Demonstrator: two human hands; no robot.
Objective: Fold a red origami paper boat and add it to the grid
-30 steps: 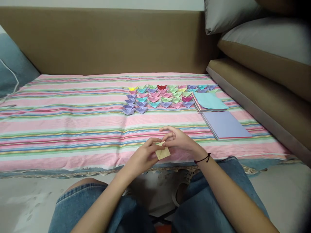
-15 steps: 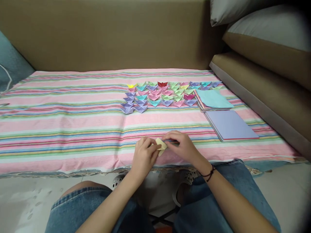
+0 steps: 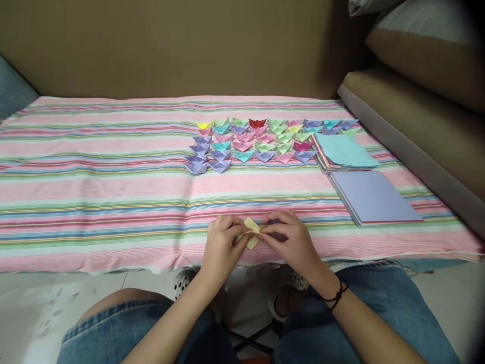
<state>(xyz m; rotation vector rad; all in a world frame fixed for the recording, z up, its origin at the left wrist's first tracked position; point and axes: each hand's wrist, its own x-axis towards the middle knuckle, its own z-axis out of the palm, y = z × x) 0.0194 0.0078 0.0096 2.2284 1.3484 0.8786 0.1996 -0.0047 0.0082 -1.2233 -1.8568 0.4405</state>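
The yellow paper (image 3: 251,223) is held off the striped cloth (image 3: 113,189), just above its near edge, between the two hands. The left hand (image 3: 223,245) has thumb and fingers clamped on one side of the paper; the right hand (image 3: 297,241) has thumb and forefinger together on the opposite side.

Change noted: a second ago the paper showed as a flat square with the right fingers laid at its upper edge. It now shows a narrower, folded form, with one flap standing above the fingertips and another below. In the inspector's judgement, a fold is being worked from both sides; the exact crease is hidden by the fingers.

Unchanged: the paper boats (image 3: 243,145) stand in rows beyond the hands. To their right lie the turquoise-topped paper stack (image 3: 346,150) and, nearer the person, the lavender-topped stack (image 3: 375,197), both untouched by either hand.
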